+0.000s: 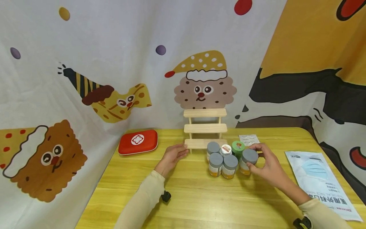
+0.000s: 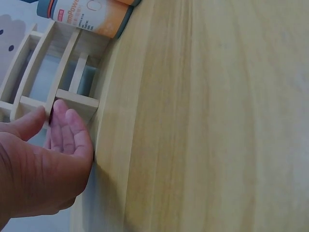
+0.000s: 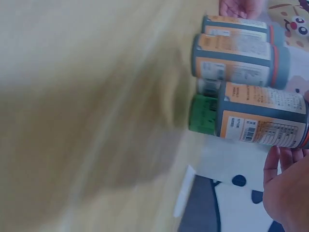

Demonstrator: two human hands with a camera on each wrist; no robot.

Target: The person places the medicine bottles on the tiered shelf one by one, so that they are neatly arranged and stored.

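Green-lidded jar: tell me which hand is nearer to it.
The right hand: it holds a grey-lidded jar just beside the green-lidded jar. The left hand is farther off, at the left end of the wooden stand.

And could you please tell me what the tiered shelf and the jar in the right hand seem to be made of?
The shelf looks like unpainted wood: pale, matt and faintly grained. The jar in the right hand is probably plastic, judging by its smooth grey lid; its printed label hides much of the body.

A wooden table (image 1: 186, 200) bears jars (image 1: 215, 168) — plus rack (image 1: 205, 128), case (image 1: 138, 142), packet (image 1: 317, 178).
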